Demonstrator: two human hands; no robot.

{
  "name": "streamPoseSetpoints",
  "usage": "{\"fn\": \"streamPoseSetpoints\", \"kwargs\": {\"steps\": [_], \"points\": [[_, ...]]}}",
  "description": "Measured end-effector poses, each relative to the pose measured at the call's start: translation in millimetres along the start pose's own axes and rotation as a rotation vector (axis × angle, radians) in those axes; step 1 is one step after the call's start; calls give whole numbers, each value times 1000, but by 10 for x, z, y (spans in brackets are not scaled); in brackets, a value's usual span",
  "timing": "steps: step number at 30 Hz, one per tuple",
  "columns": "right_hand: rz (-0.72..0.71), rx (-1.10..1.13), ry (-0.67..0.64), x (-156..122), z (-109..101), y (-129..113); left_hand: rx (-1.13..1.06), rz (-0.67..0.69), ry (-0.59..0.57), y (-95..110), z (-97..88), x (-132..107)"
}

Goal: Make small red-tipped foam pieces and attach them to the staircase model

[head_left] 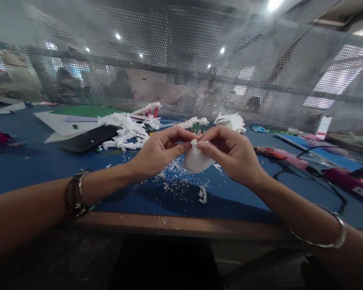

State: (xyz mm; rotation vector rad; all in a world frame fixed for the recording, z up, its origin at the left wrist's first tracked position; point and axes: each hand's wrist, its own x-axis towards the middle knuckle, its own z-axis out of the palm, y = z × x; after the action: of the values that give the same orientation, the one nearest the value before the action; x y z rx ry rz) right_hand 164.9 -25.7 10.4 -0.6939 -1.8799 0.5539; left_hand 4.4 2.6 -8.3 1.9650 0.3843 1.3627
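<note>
A small white piece of tissue-like paper point(196, 160) hangs gathered at its top between my two hands, above the blue table. My left hand point(157, 151) pinches the gathered top from the left with thumb and forefinger. From the right, my right hand point(234, 155) pinches the same top, its thumb across the paper. Whatever lies inside the gathered tip is hidden by my fingertips. Below are scattered white paper shreds point(175, 183) and a curled white scrap point(202, 195).
A white paper heap point(124, 129) and a black flat object point(84, 139) lie left. Behind my hands stand small paper models on red point(156, 112) and green posts. A pink tool with a cord point(290, 159) and a lit phone point(323, 128) are right. Perforated metal mesh point(169, 52) rises behind.
</note>
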Motion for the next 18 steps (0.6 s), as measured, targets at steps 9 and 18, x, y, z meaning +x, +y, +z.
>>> {"fn": "streamPoseSetpoints", "kwargs": {"steps": [9,18], "points": [[-23,18,12,-5,37,53,-39,-56,48,-6,-11,12],[-109,-128,37,-37,42,41,168,101,107,-17,-28,-2]]}}
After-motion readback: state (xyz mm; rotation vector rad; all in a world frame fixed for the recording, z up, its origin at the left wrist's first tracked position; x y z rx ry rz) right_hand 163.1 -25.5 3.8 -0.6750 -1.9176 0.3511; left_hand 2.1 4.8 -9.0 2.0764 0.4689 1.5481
